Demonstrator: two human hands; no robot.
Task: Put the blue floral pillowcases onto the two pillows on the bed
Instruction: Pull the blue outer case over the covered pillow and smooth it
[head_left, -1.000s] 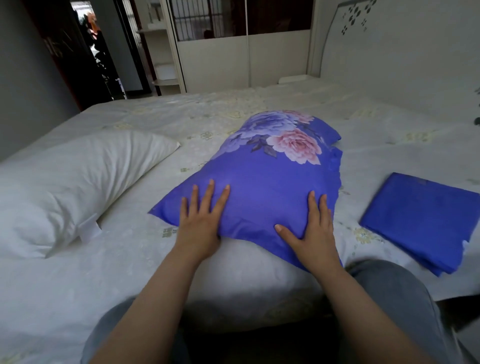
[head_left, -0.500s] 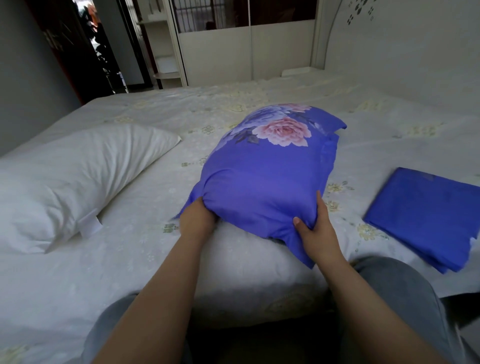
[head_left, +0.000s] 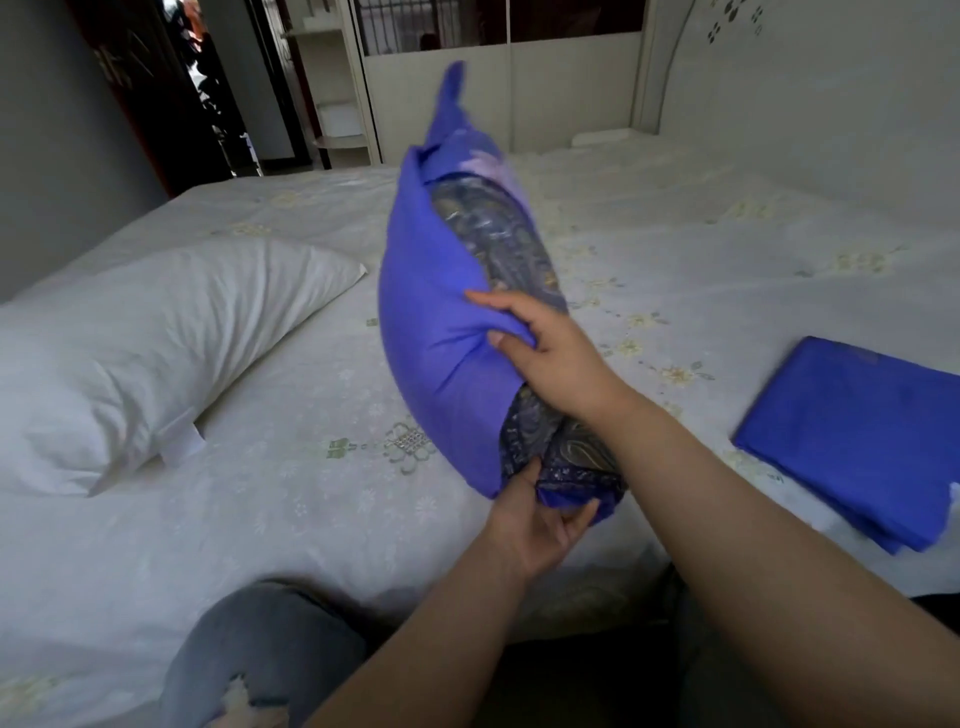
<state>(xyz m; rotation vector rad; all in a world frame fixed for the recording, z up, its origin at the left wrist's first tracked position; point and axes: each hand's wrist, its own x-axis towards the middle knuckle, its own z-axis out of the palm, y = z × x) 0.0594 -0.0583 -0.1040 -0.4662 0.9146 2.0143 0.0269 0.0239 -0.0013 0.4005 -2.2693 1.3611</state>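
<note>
The cased pillow (head_left: 441, 332) stands on end above the bed (head_left: 675, 270), long axis upright; the right hand (head_left: 545, 353) grips its middle, the left hand (head_left: 535, 519) pinches its lower end.

Left hand (head_left: 540, 525) cups upward with curled fingers; right hand (head_left: 558, 358) reaches forward, fingers pinching.

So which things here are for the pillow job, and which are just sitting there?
For the job:
- blue-cased pillow, held up on end by the left hand and right hand
- bare white pillow
- folded blue pillowcase

Just there:
- bed
- headboard
- white shelf
</note>
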